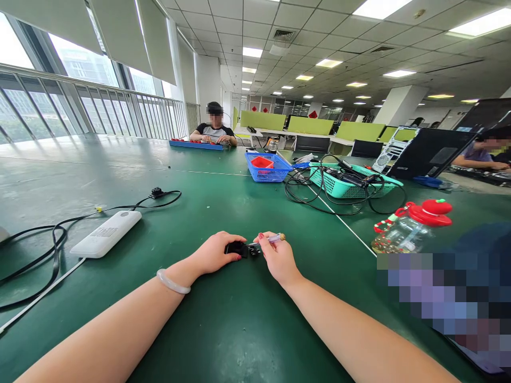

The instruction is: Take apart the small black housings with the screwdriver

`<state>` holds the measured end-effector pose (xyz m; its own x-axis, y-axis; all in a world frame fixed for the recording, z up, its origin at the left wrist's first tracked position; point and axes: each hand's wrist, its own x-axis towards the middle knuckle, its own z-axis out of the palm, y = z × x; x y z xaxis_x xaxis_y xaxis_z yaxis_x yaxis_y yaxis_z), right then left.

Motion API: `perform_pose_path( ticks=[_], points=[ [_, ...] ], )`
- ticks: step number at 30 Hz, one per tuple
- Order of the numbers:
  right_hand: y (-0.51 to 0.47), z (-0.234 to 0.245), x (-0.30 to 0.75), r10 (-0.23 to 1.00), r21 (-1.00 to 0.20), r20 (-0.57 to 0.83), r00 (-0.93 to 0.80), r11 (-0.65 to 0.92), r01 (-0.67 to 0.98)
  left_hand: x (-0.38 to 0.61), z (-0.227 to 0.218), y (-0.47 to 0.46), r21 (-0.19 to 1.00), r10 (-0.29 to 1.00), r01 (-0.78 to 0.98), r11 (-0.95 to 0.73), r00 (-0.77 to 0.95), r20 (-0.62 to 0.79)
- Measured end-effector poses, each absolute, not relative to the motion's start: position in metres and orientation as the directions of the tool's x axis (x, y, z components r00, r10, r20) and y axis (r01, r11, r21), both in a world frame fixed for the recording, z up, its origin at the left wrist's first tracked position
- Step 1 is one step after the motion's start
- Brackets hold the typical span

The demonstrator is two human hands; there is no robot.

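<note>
My left hand (217,249), with a pale bangle on its wrist, grips a small black part (237,248) on the green table (223,330). A second small black piece (253,250) sits just to its right, between my two hands; I cannot tell whether the pieces are joined. Pinched in my right hand (279,260) is a slim screwdriver (276,238) with a pale handle and a gold-coloured end. Its thin shaft points left toward the black pieces, and whether the tip touches them is too small to see.
A white power bank (107,234) and black cables lie left. Ahead are a blue basket (269,174), a teal basket (339,189) with cables, and a red-lidded bottle (411,229) at right. A person (215,127) sits at the far edge; another is at far right.
</note>
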<state>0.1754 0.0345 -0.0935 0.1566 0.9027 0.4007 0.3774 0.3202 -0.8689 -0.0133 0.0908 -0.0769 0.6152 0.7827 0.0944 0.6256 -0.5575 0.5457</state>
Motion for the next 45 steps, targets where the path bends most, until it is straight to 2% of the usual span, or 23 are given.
perform_pose_path(
  ticks=[5,11,17,22,25,29,33,37,45],
  points=[
    [0.03,-0.088,0.175,0.922,-0.829,0.379,0.073,0.304,0.469,-0.012,-0.077,0.09,0.535,0.779,0.63,-0.563,0.621,0.088],
    [0.025,-0.083,0.173,0.891,-0.765,0.453,0.045,0.362,0.533,-0.014,-0.077,0.091,0.532,0.768,0.618,-0.58,0.632,0.102],
    [0.025,-0.084,0.173,0.878,-0.846,0.434,0.204,0.318,0.428,-0.013,-0.077,0.091,0.518,0.778,0.632,-0.576,0.619,0.108],
    [0.031,-0.086,0.173,0.924,-0.888,0.344,0.17,0.261,0.378,-0.012,-0.075,0.09,0.526,0.781,0.636,-0.564,0.618,0.09],
    [0.027,-0.083,0.171,0.911,-0.825,0.401,0.098,0.313,0.47,-0.012,-0.075,0.091,0.528,0.776,0.632,-0.567,0.625,0.086],
    [0.015,-0.08,0.166,0.857,-0.647,0.51,-0.071,0.436,0.625,-0.012,-0.076,0.091,0.521,0.774,0.633,-0.573,0.628,0.089],
    [0.007,-0.078,0.163,0.783,-0.524,0.591,-0.195,0.556,0.645,-0.012,-0.075,0.091,0.503,0.775,0.639,-0.582,0.624,0.104],
    [0.005,-0.075,0.163,0.768,-0.529,0.591,-0.246,0.6,0.6,-0.013,-0.076,0.091,0.49,0.766,0.632,-0.6,0.631,0.124],
    [0.008,-0.075,0.162,0.81,-0.574,0.534,-0.242,0.558,0.599,-0.014,-0.078,0.093,0.467,0.753,0.632,-0.619,0.646,0.126]
  ],
)
